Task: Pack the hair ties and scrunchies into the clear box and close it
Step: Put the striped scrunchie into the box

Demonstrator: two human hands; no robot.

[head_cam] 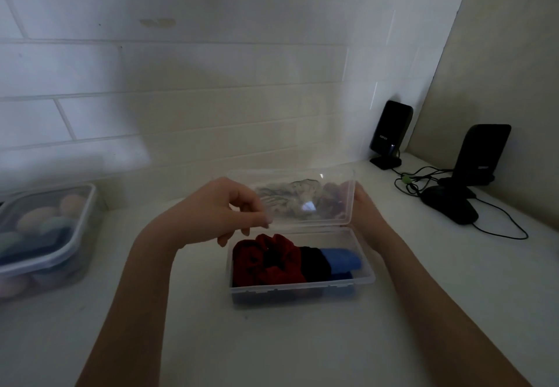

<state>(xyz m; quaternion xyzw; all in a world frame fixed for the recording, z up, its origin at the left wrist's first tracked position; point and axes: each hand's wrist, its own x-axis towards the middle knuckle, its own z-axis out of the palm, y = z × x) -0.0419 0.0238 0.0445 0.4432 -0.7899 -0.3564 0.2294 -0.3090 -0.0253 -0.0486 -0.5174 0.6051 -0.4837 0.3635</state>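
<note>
Now both hands' grip (225,208) (364,205) on clear lid (305,199), upright.

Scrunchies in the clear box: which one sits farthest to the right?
The blue fabric scrunchie, at the right end of the clear plastic box. The black scrunchie lies in the middle and the red velvet scrunchie at the left.

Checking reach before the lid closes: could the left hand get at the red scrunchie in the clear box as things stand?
Probably yes. The left hand hovers just above the red scrunchie, which lies uncovered in the clear box. The lid stands raised behind it, so nothing blocks the way down.
</note>
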